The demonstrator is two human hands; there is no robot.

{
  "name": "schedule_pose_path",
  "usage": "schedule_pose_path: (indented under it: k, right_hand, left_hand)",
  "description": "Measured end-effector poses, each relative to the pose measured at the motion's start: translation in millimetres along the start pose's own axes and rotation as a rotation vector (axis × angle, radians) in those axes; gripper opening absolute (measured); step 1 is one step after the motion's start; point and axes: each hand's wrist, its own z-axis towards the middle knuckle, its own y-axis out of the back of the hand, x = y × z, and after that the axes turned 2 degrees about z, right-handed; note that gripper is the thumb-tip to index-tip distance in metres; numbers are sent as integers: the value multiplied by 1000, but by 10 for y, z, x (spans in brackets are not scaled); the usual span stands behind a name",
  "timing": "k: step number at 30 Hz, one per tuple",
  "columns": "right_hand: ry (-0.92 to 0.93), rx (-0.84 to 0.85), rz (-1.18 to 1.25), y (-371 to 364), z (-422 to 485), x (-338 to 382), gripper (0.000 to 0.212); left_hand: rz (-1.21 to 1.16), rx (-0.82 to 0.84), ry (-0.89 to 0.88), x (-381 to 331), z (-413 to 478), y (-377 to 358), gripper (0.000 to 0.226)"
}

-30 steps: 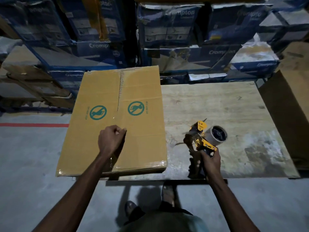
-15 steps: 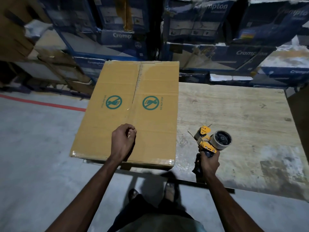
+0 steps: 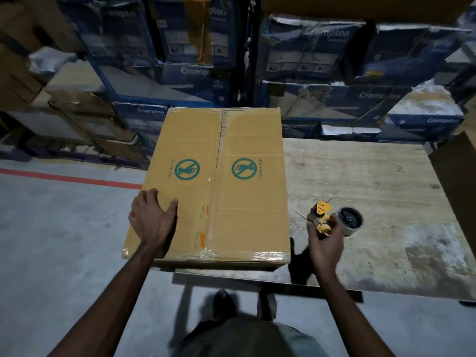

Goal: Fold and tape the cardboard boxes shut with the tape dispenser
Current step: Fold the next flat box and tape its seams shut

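Hands: left hand (image 3: 152,222) clasps left edge of brown cardboard box (image 3: 244,202); right hand (image 3: 325,247) grips yellow tape dispenser (image 3: 322,210) just right of it.

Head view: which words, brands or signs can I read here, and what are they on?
"DO NOT STEP": printed beside each of the two green crossed-foot signs on top of the cardboard box.
"Crompton": on several of the blue cartons stacked behind.
Orange print along the box's taped seam: too small to read.
Yellow label on the tape dispenser: too small to read.
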Motion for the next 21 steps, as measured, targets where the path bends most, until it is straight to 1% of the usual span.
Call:
schedule_pose_path:
  k: [2,4,6,7,9,11,12,13,15,17,18,20,21]
  right_hand:
    - [-8,194,79,-224,123,282,62]
    - [-130,384,174,-447,207,553,71]
    - [-247,515,241,-652,204,713,84]
    - [-260,535,240,-730,190,737,89]
    - [-272,539,209,-818,192,705,95]
    - [-332,599,221,-829,227,662,95]
    - [-358,639,209,-818,245,650,93]
    - [-360,677,191,-802,249,665,91]
    - [-355,704,169,-783,233,713,86]
    - [-351,725,145,-784,194,746,88]
    - [-353,731,136,-773,163,781,85]
    - [-364,713,148,-729,152,791,77]
    - [-363,698,159,-698,158,797,80]
  left_hand:
    - [-38,93,84,61,212,56,74]
    - [-177,198,167,66,398,141,88]
    - [-303,287,241,148,607,146,100]
    - [-351,340,272,196,701,158,104]
    - [-521,477,314,325,887,99,103]
    - [-693,640,289,393,964,66,88]
    - [-738,684,253,391,970,72,80]
    - [-753,706,228,387,968,89,76]
    - [-762,724,217,427,986,65,77]
    - [-744,673,268,487,988,33,86]
    - [-732,625,304,537,1008,-17,90]
    - [-722,583,333,609,1000,-74,92]
    - [-722,578,339,636,991,-72,91]
